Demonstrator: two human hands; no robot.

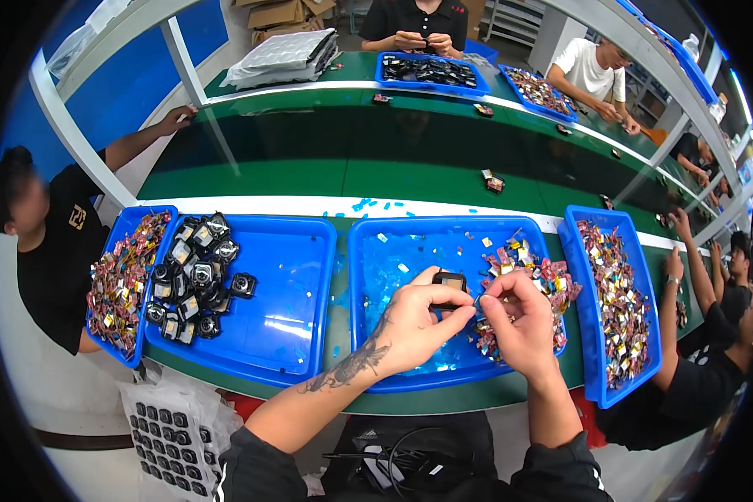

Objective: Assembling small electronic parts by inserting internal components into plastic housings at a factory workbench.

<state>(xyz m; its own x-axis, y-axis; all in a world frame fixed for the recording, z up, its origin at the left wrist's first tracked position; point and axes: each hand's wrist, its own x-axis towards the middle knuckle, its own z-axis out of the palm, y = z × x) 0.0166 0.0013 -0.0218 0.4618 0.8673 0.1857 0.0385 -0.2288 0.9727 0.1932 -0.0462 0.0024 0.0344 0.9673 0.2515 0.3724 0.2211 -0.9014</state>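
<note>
My left hand (425, 322), with a tattooed forearm, is closed around a small black square camera housing (451, 283) with a pale panel facing up. Close beside it, my right hand (520, 322) pinches thumb and forefinger together near my left fingertips; a tiny dark bit shows there, too small to name. Both hands are above a blue tray (368, 251). In that tray lie a heap of small pinkish circuit pieces (552, 280) and scattered blue film scraps (393, 314).
On the left, a blue tray (289, 251) holds several black camera units (201, 274). Narrow blue bins of small parts flank both sides (130, 284) (619, 309). Beyond runs a green conveyor belt (293, 155). Co-workers sit across and at both sides. A bagged tray of black units (171, 439) is below left.
</note>
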